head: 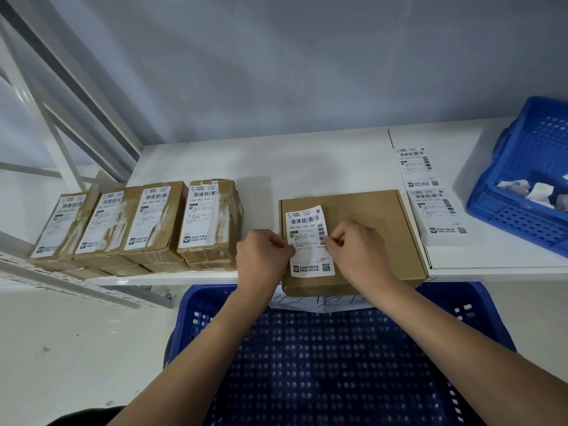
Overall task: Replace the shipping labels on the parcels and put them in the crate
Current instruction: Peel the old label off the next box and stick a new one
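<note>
At the left of the frame, four taped cardboard parcels (138, 224) stand side by side on the white shelf (261, 161), each bearing a worn label on its upper face. Just right of them, at centre frame, your left hand (261, 253) pinches the left edge of a white shipping label (309, 241) between curled fingers and thumb. The label lies on the left part of a flat brown box (368, 216), which sits at the front edge of the shelf; whether the label is fully stuck down cannot be told. Your right hand (358, 247) pinches the label's right edge in the same way, fingers curled tight on the paper. Below both forearms, at lower centre, a dark blue perforated crate (307, 364) stands open in front of the shelf. Right of the box, a sheet with two fresh labels (428, 192) lies flat on the shelf. At the far right edge, a second blue crate (528, 167) sits tilted on the shelf and holds crumpled white paper scraps (534, 192).
</note>
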